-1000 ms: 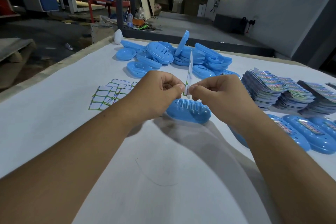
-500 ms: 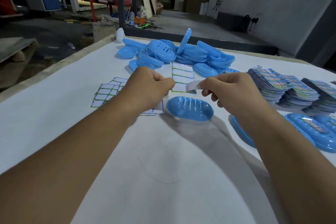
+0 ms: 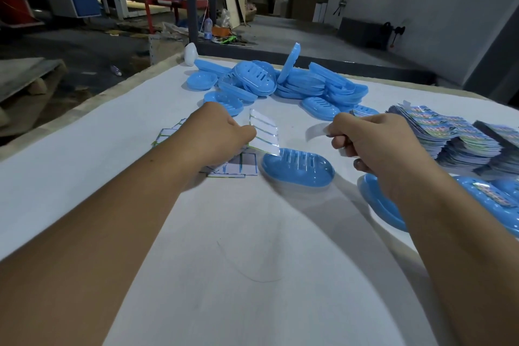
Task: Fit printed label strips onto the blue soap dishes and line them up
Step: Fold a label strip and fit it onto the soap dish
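Right now my left hand (image 3: 222, 132) pinches a sheet of white stickers (image 3: 264, 133) w/ green lines, fingers curled on its left edge, the sheet held up above the table (image 3: 84, 166) and tilted; my right hand (image 3: 370, 143) pinches one peeled sticker (image 3: 316, 132), a pale curled strip poking out to the left from between thumb & fingers; the two hands are apart, w/ a gap between sheet & strip; a blue soap dish (image 3: 299, 168) lies on the white table just below and between them, slotted side up, sheet's lower corner overlapping its left end in view; can't tell if it touches; more sticker sheets (image 3: 236, 168) lie flat under my left wrist, spreading left; a heap of blue dishes (image 3: 280, 84) sits at the far side, some stacked, one standing on edge; stacks of printed labels (image 3: 449, 135) are at right, near my right hand; dishes w/ labels already on (image 3: 488, 196) lie at the right edge, partly hidden by my right forearm.
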The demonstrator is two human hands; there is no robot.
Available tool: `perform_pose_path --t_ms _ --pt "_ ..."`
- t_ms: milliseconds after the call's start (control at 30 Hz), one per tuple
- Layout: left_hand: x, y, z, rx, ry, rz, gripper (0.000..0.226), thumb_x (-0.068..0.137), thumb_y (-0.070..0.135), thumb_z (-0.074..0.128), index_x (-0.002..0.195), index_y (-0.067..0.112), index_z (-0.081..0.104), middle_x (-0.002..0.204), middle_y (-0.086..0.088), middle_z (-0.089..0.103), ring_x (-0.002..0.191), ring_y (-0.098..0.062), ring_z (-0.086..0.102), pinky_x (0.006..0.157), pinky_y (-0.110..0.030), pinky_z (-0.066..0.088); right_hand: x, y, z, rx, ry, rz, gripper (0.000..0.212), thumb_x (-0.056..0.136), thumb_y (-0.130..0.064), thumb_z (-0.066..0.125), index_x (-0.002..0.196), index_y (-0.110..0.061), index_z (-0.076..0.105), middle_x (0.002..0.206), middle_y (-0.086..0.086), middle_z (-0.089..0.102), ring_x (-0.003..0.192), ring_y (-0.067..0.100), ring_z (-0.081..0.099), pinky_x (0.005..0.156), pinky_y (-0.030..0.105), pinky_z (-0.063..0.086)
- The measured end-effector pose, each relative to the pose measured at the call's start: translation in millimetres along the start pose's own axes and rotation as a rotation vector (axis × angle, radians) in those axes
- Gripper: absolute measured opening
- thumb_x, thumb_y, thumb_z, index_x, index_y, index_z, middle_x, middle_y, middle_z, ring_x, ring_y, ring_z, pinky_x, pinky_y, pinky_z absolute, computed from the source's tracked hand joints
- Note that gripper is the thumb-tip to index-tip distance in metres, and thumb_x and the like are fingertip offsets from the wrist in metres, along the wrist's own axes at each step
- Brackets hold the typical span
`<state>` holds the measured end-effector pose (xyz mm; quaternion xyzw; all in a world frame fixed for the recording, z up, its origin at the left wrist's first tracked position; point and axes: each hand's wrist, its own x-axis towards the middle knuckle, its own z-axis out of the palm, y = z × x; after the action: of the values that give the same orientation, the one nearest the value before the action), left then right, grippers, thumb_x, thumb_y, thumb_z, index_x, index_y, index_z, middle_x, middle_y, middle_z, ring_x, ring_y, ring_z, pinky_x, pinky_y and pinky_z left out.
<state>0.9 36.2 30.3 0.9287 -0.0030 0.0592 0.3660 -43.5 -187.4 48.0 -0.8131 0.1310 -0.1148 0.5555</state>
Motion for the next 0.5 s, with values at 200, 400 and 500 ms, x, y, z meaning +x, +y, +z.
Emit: perform_pose_path --t_ms 200,400,500 --pt "6 -8 -11 0.389 0.087 -0.044 0.033 0.08 0.048 0.059 0.075 0.015 0.056 0.07 -0.002 0.058 0.066 -0.018 0.053 0.053 -0.029 0.033 -2 -2 2 0.002 -0.014 -0.028 0.021 0.077 -0.029 0.07 0.071 -0.011 0.077 0.059 -0.006 0.066 0.058 0.01 0.049 0.054 0.026 0.04" --pt "1 -11 -14 0.728 0.05 -0.066 0.03 0.085 0.049 0.055 0.079 0.02 0.049 0.08 -0.001 0.058 0.069 -0.016 0.052 0.051 -0.027 0.031 -4 0 8 0.0 -0.058 -0.082 0.014 0.075 -0.032 0.072 0.069 -0.022 0.079 0.06 -0.006 0.068 0.053 0.008 0.049 0.053 0.025 0.043" --pt "1 -12 -22 0.806 0.04 -0.123 0.03 0.085 0.049 0.055 0.077 0.022 0.044 0.082 0.0 0.057 0.069 -0.017 0.05 0.052 -0.028 0.029 -3 1 8 -0.013 -0.05 -0.105 0.011 0.075 -0.034 0.072 0.069 -0.028 0.079 0.059 -0.007 0.068 0.052 0.006 0.05 0.054 0.024 0.043"
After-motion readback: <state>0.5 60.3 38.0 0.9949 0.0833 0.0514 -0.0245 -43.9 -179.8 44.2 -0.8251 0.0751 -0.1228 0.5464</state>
